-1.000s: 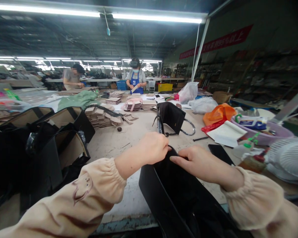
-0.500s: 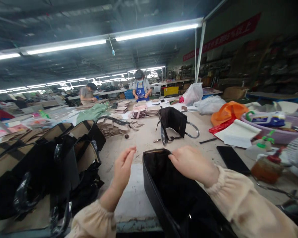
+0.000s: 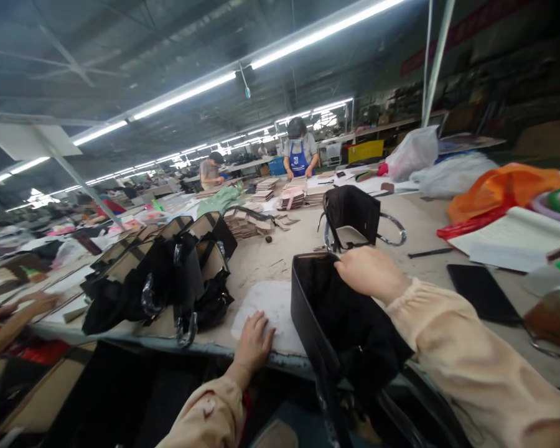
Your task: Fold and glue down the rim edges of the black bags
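Note:
My right hand (image 3: 371, 270) is closed on the top rim of a black handbag (image 3: 308, 311). The bag's mouth faces me, showing its black lining, and its lower part with a strap hangs over the table's front edge. My left hand (image 3: 253, 341) rests with its fingers spread at the near edge of a white sheet (image 3: 264, 305), left of the bag and apart from it. Just beyond the held bag stands a smaller black bag (image 3: 350, 214) with plastic-wrapped handles.
Several black bags with beige insides (image 3: 161, 274) crowd the table's left. A black phone (image 3: 483, 292) and an open notebook (image 3: 513, 239) lie right. A neighbour's hand (image 3: 35, 303) shows at far left. Across the table stands a person in a blue apron (image 3: 300, 158).
My left hand has come down from the air onto the sheet near the table edge. My right hand still grips the bag's rim. The view has swung left and tilted.

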The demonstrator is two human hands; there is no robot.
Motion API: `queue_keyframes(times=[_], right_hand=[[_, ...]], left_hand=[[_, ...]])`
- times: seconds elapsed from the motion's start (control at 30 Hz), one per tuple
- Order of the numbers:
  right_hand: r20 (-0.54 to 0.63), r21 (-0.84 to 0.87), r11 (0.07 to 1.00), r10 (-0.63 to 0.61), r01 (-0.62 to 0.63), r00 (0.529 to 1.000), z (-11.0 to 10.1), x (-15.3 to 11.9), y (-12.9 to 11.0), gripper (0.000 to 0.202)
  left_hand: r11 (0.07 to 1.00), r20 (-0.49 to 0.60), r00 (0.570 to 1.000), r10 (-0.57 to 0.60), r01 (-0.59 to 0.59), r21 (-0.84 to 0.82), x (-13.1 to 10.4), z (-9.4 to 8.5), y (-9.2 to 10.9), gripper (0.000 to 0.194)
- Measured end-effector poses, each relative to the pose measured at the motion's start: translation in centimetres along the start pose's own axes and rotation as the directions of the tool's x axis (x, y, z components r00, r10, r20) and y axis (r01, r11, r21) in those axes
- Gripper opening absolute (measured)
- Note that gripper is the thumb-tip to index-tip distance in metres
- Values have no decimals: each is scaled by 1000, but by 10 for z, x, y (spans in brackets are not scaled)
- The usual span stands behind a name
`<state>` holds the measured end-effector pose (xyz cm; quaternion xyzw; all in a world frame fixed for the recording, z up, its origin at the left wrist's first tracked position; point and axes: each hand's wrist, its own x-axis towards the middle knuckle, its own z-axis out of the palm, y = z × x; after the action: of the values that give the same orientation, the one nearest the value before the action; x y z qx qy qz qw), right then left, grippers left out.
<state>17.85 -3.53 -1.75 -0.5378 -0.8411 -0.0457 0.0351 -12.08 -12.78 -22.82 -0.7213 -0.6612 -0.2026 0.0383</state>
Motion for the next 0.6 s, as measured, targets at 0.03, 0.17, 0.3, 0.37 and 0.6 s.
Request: queue_keyframes(times=[0.03,0.17,0.3,0.37,0.6], right_hand=[[3,5,1000,1,-1,1000,1,0,1,38],[-10,41,999,-23,23,1000,6,2,2,37],[-63,103,993,-51,57,997,7,3,-3,38],[-93,133,988,-60,72,994,7,3,-6,39],[-82,223,975,1,17,997,9,5,-10,34]], left_hand=[[1000,7,1000,-9,9,3,0,0,0,28],[1000,27,999,-24,24,10,-2,1,0,28],[999,34,999,-30,29,39,-1,-2,5,29],[998,36,999,-32,30,54,-2,-4,7,29],[997,33,998,-53,51,55,-3,-5,8,30]])
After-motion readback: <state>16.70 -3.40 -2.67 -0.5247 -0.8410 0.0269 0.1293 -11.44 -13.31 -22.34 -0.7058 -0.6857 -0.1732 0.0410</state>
